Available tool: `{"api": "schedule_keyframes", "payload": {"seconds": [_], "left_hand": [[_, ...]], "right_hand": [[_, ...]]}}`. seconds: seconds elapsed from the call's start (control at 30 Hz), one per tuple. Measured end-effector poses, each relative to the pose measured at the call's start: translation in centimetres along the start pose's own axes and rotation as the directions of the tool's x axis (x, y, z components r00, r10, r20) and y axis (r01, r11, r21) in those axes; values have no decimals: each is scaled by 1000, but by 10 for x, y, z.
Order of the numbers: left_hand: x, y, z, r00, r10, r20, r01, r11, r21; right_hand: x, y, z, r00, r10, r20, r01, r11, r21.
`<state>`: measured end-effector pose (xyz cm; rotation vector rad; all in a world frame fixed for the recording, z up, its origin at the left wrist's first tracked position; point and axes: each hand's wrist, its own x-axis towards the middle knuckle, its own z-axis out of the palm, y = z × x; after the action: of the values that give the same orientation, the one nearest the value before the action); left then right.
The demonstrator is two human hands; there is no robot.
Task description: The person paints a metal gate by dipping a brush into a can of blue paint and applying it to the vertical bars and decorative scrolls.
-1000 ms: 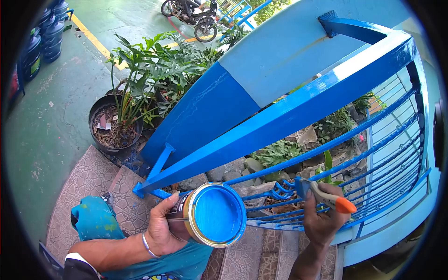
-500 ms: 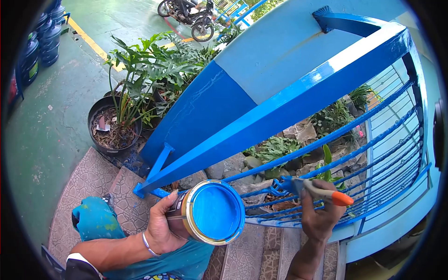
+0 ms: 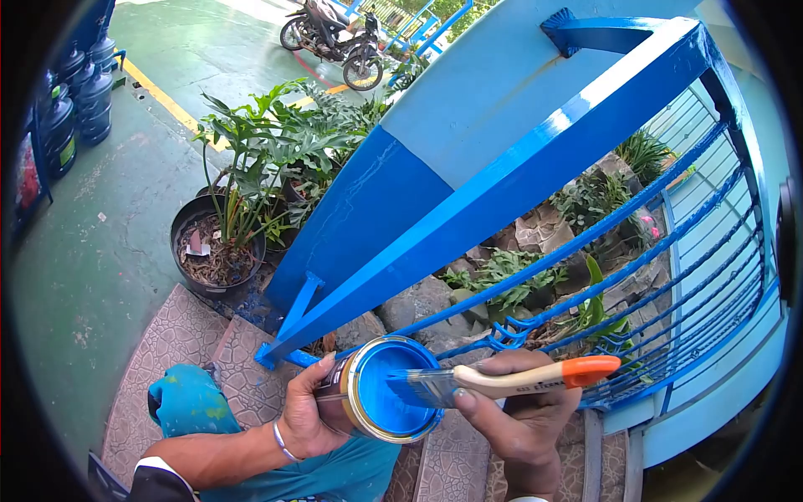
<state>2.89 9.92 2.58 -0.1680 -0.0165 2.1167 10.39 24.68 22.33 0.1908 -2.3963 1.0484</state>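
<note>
My left hand (image 3: 311, 412) is wrapped round a paint can (image 3: 341, 393), which is tipped so that the blue paint (image 3: 376, 368) inside shows. In my right hand (image 3: 520, 427) is a paintbrush (image 3: 502, 381) with a cream handle and an orange end. Its blue-coated bristles reach over the can's mouth, overlapping the paint in this view. Just beyond the can runs the blue railing (image 3: 493, 209), with thin twisted bars (image 3: 577, 263) and a curled ornament (image 3: 508, 335) near the brush.
Stone-patterned steps (image 3: 159, 381) lie below me. A potted plant (image 3: 217, 251) stands left of the railing, beside a two-tone blue wall (image 3: 360, 201). Rocks (image 3: 418, 305) and greenery sit behind the bars. Water jugs (image 3: 92, 105) and a motorcycle (image 3: 335, 42) are farther off.
My right hand has brought the paintbrush from the curled ornament on the railing leftward to the can's mouth. The can stays in my left hand, and the view has shifted slightly.
</note>
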Motion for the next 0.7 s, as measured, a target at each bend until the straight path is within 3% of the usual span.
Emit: {"api": "schedule_keyframes", "payload": {"seconds": [0.03, 0.07, 0.17, 0.27, 0.37, 0.53, 0.7], "left_hand": [[0, 0, 1, 1000, 7, -6, -7, 1000, 7], [-1, 0, 1, 1000, 14, -12, -13, 1000, 12], [-1, 0, -5, 1000, 4, -12, -4, 1000, 23], [-1, 0, -5, 1000, -21, -10, 21, 1000, -5], [-2, 0, -2, 1000, -13, -2, 13, 1000, 11], [0, -3, -4, 999, 4, -36, -1, 997, 76], [2, -6, -6, 999, 11, -44, -6, 993, 121]], "right_hand": [[4, 4, 3, 994, -67, 85, 69, 998, -13], [2, -6, 6, 986, 142, 87, -143, 990, 1], [1, 8, 5, 986, 112, 124, -104, 992, -69], [-3, -12, 4, 974, 175, -140, -167, 983, 70], [-4, -1, -14, 980, 135, -147, -132, 991, 30], [0, 4, -19, 963, 237, -129, -235, 971, 33], [-2, 8, -30, 938, 230, -260, -235, 972, 12]]}}
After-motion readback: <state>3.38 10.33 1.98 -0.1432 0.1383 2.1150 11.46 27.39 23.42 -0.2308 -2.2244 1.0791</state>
